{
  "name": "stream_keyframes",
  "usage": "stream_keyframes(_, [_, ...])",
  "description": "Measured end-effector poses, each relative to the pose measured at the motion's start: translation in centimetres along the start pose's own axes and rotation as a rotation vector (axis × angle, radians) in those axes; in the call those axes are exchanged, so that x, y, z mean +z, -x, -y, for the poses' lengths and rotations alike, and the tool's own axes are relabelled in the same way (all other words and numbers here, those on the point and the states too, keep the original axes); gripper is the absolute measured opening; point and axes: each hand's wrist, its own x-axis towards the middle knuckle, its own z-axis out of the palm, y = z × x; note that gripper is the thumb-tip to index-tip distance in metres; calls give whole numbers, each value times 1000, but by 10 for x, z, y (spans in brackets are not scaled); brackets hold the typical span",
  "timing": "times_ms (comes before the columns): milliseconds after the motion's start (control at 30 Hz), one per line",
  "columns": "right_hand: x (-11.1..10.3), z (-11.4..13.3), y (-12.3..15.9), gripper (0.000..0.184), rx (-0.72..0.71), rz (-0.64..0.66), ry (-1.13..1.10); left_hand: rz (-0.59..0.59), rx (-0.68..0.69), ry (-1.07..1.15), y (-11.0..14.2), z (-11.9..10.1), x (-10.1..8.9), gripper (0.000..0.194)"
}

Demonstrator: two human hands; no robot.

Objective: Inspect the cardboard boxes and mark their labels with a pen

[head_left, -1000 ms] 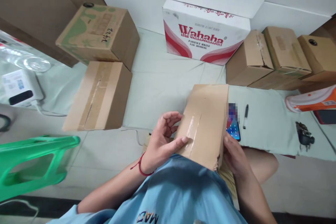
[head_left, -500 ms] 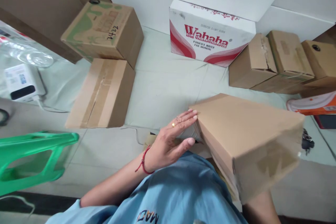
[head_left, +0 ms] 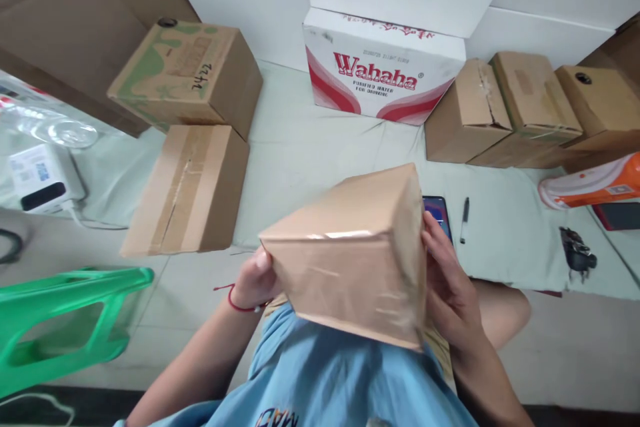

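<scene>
White carton with red bands (head_left: 385,70): large red brand "Wahaha" with ® mark; beneath it, in dark capitals, "PURIFIED WATER FOR DRINKING"; above the brand, a faint printed code, too small to read surely; along the top, red Chinese characters, partly legible; brown carton with green print (head_left: 183,73): handwritten black number "2422", set slantwise; blue shirt (head_left: 350,367): dark and coloured lettering, inverted and cut by the lower edge, seemingly beginning "MA"; white device (head_left: 50,177): label with blue code square, fine print illegible; orange-and-white packet (head_left: 595,183): pale code panel, contents unreadable
</scene>
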Motion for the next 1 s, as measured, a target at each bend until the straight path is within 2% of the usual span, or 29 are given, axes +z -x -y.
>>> stream_keyframes(100, [4, 4, -2, 55, -63, -9, 21, -99, 34, 170, -8, 1, -3, 32])
stream_keyframes(233, [7, 3, -6, 51, -114, -120, 87, -18, -73, 331, -11, 13, -9, 29])
stream_keyframes(300, [6, 2, -8, 49, -120, -198, 119, 28, -169, 383, -8, 20, -14, 35])
stream_keyframes(400, [3, -2, -8, 40, -111, -266, 156, 26, -308, 389, 0, 24, -17, 54])
stream_keyframes(533, [-1, -10, -5, 27, 2, -294, 148, 83, -409, 262, 6, 17, -3, 79])
stream_keyframes(633, [-3, -16, -1, 31, 77, -263, 74, 148, -338, 96, 5, 10, 14, 81])
stream_keyframes(733, [-4, -20, 1, 40, 40, -218, 48, 98, -225, -28, 2, 5, 26, 81])
stream_keyframes(800, [-4, -18, 0, 42, -9, -212, 103, 79, -240, -30, -2, 2, 28, 80])
stream_keyframes(900, [-4, -10, -5, 30, -44, -249, 188, 62, -218, -13, -7, -5, 29, 82])
stream_keyframes(1000, [-2, -1, -15, 12, -10, -259, 200, 43, -63, -103, -12, -10, 30, 81])
